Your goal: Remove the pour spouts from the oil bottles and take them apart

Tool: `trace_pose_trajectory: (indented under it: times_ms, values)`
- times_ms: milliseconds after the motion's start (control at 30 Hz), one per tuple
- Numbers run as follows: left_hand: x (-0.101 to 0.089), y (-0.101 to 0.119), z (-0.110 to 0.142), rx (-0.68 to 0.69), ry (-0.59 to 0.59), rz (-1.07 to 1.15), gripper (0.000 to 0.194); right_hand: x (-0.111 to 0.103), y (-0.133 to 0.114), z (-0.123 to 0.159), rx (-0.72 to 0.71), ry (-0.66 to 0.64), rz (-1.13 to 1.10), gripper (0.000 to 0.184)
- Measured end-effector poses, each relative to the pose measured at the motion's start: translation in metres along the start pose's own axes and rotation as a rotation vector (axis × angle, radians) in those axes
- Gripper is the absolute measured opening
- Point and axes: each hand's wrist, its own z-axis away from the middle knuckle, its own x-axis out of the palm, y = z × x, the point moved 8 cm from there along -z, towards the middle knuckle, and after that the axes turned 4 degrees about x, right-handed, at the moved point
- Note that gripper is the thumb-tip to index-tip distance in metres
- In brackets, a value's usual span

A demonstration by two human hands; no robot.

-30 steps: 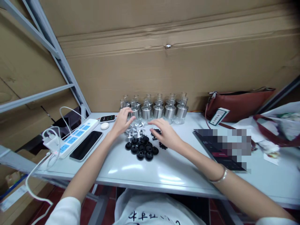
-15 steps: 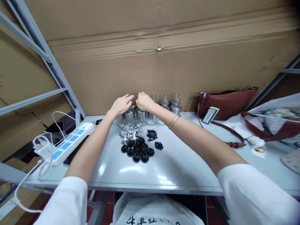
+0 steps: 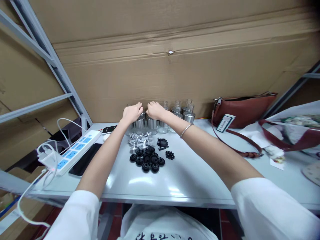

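Several clear glass bottles (image 3: 189,116) with silver metal bands stand in rows at the back of the table. My left hand (image 3: 132,114) is closed over the neck of a bottle (image 3: 140,122) at the left of the rows; its fingertips are hidden. Beside it, my right hand (image 3: 155,111) curls around the top of another bottle (image 3: 151,123), hiding its neck. Nearer me lie silver spouted metal parts (image 3: 140,140), a cluster of round black caps (image 3: 147,159), short black rods (image 3: 162,143) and tiny black pieces (image 3: 170,155).
On the left are a white power strip (image 3: 77,151) with cables, a phone (image 3: 85,160) and a small black device (image 3: 109,129). A brown bag (image 3: 246,111) with a tag and a white plastic bag (image 3: 297,116) lie to the right. Cardboard (image 3: 175,76) walls off the back.
Both hands have gone from above the small parts to the bottles at the back. Over the last half second, my left hand's fingers have curled down. The view has shifted slightly.
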Motion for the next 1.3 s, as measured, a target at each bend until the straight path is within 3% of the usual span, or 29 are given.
trace_pose_trajectory:
  times_ms: [333,467,567,667,767,833,900,1000,1133,1300]
  values:
    - [0.003,-0.004,0.002,0.030,0.081,0.027,0.041,0.005,0.003,0.000,-0.118,0.083,0.040,0.039]
    - [0.003,-0.006,0.003,0.017,0.104,0.047,0.041,0.001,0.006,-0.002,-0.119,0.105,-0.009,0.053]
    - [0.000,-0.005,0.003,0.071,0.069,0.029,0.042,-0.004,0.021,-0.005,-0.063,0.042,-0.158,0.072]
    - [-0.007,0.002,0.001,0.132,0.049,-0.005,0.048,-0.010,0.046,-0.005,0.033,0.001,-0.276,0.076]
    - [-0.009,0.024,-0.003,0.217,-0.011,0.004,0.062,-0.001,0.067,0.001,0.153,-0.063,-0.245,0.084]
    - [-0.003,0.046,-0.006,0.309,-0.114,0.018,0.081,0.011,0.074,0.004,0.212,-0.113,-0.193,0.090]
    - [0.004,0.057,-0.010,0.304,-0.202,0.007,0.091,0.018,0.076,0.005,0.219,-0.103,-0.164,0.092]
    - [0.012,0.064,-0.016,0.284,-0.253,-0.008,0.081,0.024,0.073,0.002,0.177,-0.068,-0.174,0.092]
    - [0.012,0.067,-0.018,0.262,-0.206,-0.022,0.066,0.026,0.072,-0.001,0.151,-0.059,-0.213,0.093]
    - [0.009,0.065,-0.017,0.179,-0.279,0.026,0.069,0.023,0.084,0.002,0.226,-0.130,-0.318,0.093]
